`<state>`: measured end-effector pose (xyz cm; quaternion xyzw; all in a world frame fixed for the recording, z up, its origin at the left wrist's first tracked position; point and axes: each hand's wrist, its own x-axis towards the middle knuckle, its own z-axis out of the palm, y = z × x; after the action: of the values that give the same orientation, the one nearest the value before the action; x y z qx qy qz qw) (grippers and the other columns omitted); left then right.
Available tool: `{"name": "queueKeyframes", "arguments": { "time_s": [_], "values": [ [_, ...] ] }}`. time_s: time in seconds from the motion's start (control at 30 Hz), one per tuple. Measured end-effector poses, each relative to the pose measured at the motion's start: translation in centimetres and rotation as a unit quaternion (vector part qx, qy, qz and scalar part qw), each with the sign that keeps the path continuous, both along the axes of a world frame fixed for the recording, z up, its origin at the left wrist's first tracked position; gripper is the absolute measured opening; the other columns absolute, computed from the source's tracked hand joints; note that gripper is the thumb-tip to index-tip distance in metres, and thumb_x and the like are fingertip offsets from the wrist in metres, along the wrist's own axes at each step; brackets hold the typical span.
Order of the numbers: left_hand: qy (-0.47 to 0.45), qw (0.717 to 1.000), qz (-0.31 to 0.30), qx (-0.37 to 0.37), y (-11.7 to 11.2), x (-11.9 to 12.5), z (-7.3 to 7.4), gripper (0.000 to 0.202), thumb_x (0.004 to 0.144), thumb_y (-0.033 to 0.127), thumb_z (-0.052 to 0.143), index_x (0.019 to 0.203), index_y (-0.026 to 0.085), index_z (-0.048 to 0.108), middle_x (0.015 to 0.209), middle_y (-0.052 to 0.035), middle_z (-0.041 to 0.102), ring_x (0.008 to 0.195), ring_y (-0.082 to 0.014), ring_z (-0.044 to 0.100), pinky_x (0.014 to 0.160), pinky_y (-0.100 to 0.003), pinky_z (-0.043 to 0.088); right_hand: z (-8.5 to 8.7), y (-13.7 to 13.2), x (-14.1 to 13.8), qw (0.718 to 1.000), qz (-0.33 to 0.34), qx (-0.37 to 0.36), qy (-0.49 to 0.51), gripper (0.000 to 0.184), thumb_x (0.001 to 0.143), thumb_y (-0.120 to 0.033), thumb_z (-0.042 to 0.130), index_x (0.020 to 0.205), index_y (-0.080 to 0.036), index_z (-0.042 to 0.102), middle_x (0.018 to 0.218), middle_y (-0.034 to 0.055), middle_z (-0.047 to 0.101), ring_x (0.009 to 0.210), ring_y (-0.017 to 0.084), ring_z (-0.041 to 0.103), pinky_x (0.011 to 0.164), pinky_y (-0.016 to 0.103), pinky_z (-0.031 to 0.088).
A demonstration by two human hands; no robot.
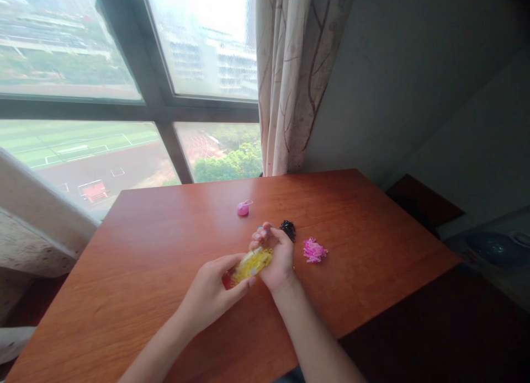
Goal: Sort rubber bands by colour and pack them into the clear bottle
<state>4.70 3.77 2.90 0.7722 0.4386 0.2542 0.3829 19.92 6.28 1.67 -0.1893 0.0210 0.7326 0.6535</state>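
My left hand [209, 292] is closed around a small clear container [248, 265] filled with yellow bits, with a red end near my palm. My right hand [275, 256] sits at the container's far end, fingers curled and pinched together above it; a bit of blue shows at the fingertips, too small to name. Both hands hover just over the middle of a reddish wooden table [165, 250]. Right of my right hand lies a small heap of pink bits [314, 250], and a black clump [287, 228] lies just behind the hand.
A small pink object [243, 208] lies farther back on the table. A large window is behind the table, a patterned curtain [290, 79] hangs at its right. A dark low surface with a bluish bowl [492, 245] stands to the right.
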Motion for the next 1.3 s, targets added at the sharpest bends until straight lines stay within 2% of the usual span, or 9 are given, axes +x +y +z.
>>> {"name": "queueKeyframes", "arguments": {
  "time_s": [0.2,0.4,0.6,0.77,0.9,1.03,1.3],
  "values": [
    [0.001,1.000,-0.015,-0.005,-0.1,-0.1,-0.1,0.036,0.084,0.032,0.061,0.116,0.016,0.068,0.088,0.0001,0.072,0.073,-0.0149,0.059,0.070,-0.023,0.045,0.0,0.5,1.1,0.993,0.003,-0.080,0.087,0.009,0.080,-0.019,0.059,0.074,-0.014,0.063,0.066,-0.0002,0.056,0.059,0.006,0.054,0.048,0.011,0.046],
    [0.003,0.997,-0.061,-0.041,-0.2,-0.5,0.0,0.039,0.085,0.031,0.061,0.120,0.015,0.067,0.093,-0.0003,0.071,0.080,-0.0169,0.061,0.073,-0.024,0.046,0.4,0.6,2.5,0.992,-0.004,-0.025,0.123,0.005,0.082,-0.017,0.060,0.078,-0.016,0.063,0.065,-0.0026,0.055,0.059,0.005,0.054,0.048,0.008,0.048],
    [0.010,0.997,-0.072,-0.041,-0.1,-0.5,0.2,0.041,0.086,0.032,0.059,0.121,0.013,0.066,0.090,-0.0006,0.070,0.077,-0.0171,0.060,0.071,-0.024,0.045,0.5,0.4,1.9,0.999,-0.010,0.036,0.024,0.011,0.083,-0.025,0.062,0.077,-0.016,0.064,0.061,-0.0040,0.052,0.055,0.006,0.050,0.044,0.010,0.042],
    [0.019,0.998,-0.058,-0.026,-0.1,-0.3,0.3,0.038,0.086,0.032,0.059,0.118,0.013,0.068,0.090,-0.0008,0.071,0.078,-0.0175,0.061,0.072,-0.024,0.046,0.8,0.2,0.6,0.990,-0.067,0.077,-0.099,0.020,0.083,-0.036,0.064,0.074,-0.018,0.063,0.055,-0.0054,0.049,0.049,0.007,0.046,0.042,0.014,0.035],
    [0.010,0.999,-0.049,-0.015,-0.3,-0.2,0.4,0.038,0.084,0.028,0.061,0.119,0.015,0.068,0.095,-0.0012,0.072,0.082,-0.0185,0.064,0.077,-0.025,0.047,0.9,-0.1,-0.2,0.977,-0.102,0.080,-0.168,0.026,0.084,-0.041,0.063,0.071,-0.018,0.062,0.050,-0.0061,0.048,0.044,0.007,0.044,0.042,0.017,0.032],
    [0.016,0.999,-0.037,-0.009,-0.4,0.0,0.5,0.037,0.084,0.029,0.061,0.117,0.016,0.069,0.093,-0.0008,0.073,0.079,-0.0178,0.063,0.074,-0.024,0.046,0.8,-0.3,-0.5,0.973,-0.105,0.080,-0.189,0.029,0.085,-0.044,0.062,0.071,-0.019,0.062,0.050,-0.0059,0.049,0.045,0.008,0.046,0.044,0.018,0.032],
    [0.027,0.999,-0.015,-0.009,-0.4,0.1,0.3,0.027,0.084,0.031,0.059,0.103,0.015,0.071,0.084,0.0007,0.070,0.070,-0.0149,0.057,0.066,-0.022,0.042,0.5,-0.8,-0.9,0.964,-0.076,0.121,-0.225,0.037,0.089,-0.049,0.055,0.069,-0.019,0.067,0.051,-0.0024,0.056,0.050,0.012,0.052,0.054,0.024,0.041]
  ]
}}
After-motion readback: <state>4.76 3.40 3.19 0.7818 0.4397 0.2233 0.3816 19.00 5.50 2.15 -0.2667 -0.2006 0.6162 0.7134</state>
